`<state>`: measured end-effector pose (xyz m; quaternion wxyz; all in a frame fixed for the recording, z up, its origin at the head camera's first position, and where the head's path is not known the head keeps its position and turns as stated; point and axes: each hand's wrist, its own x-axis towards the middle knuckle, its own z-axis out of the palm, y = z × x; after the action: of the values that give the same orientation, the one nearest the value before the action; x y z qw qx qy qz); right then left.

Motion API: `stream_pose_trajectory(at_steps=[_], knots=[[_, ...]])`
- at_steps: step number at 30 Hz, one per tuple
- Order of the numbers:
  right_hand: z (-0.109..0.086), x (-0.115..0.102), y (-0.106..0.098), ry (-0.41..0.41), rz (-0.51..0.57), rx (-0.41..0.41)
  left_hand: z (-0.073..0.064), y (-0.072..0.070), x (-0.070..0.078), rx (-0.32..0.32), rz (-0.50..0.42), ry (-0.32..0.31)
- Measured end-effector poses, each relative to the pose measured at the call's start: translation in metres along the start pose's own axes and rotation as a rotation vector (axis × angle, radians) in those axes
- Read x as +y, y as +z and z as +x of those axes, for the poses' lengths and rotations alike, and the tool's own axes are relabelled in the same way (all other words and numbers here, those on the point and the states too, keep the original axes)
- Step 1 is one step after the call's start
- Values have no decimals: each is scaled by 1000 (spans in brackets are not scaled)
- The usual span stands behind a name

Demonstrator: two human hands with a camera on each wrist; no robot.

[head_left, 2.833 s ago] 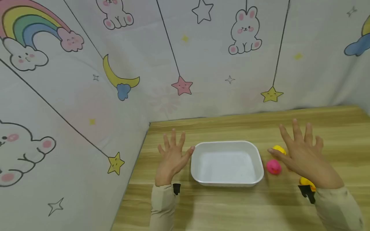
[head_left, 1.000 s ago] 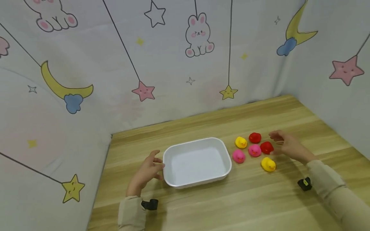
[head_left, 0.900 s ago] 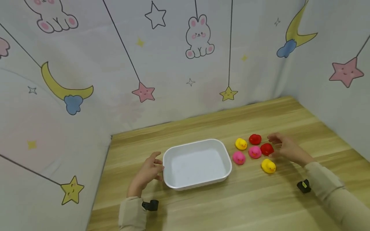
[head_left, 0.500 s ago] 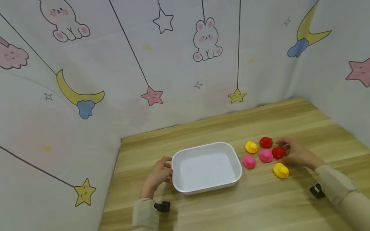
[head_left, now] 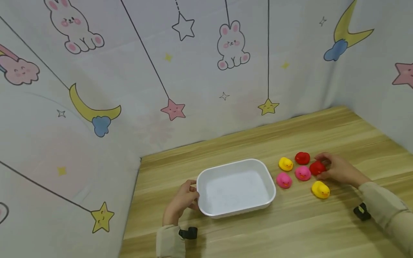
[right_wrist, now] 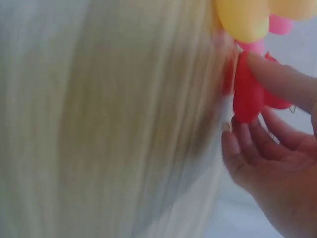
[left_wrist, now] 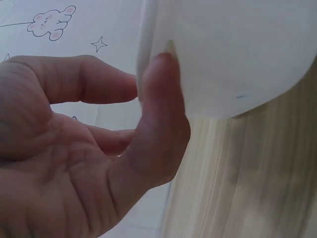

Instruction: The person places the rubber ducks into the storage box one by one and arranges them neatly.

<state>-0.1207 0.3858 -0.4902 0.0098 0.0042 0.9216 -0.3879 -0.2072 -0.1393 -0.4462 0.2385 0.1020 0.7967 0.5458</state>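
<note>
At the left end of the white plastic basin (head_left: 237,188), my left hand (head_left: 184,196) grips its edge. The left wrist view shows the thumb (left_wrist: 161,99) against the basin's wall and the index fingertip at its rim. My right hand (head_left: 342,172) holds a red rubber duck (head_left: 317,167) on the table; in the right wrist view, the thumb and fingers lie on opposite sides of the duck (right_wrist: 247,94). Beside it sit another red duck (head_left: 302,158), two pink ducks (head_left: 303,173) (head_left: 284,180) and two yellow ducks (head_left: 285,163) (head_left: 321,190).
The wooden table (head_left: 245,236) meets cloth-covered walls (head_left: 200,71) printed with rabbits, stars and moons at the back and sides. Black wrist cameras (head_left: 188,233) sit at both cuffs. The ducks form a loose cluster right of the basin.
Both hands were raised and spread at first. They came down, the left to the basin's left end, the right to the red duck, where its fingers closed. The head view also shifted.
</note>
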Motion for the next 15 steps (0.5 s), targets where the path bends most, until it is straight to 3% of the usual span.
stream_pose_trajectory(at_steps=[6,15], knots=[[-2,-8,-9,-17,101,27,1,-2,-3,0,-33,-3],[-4,-29,-19,40,405,55,3,-4,-3,-19,-51,-8]])
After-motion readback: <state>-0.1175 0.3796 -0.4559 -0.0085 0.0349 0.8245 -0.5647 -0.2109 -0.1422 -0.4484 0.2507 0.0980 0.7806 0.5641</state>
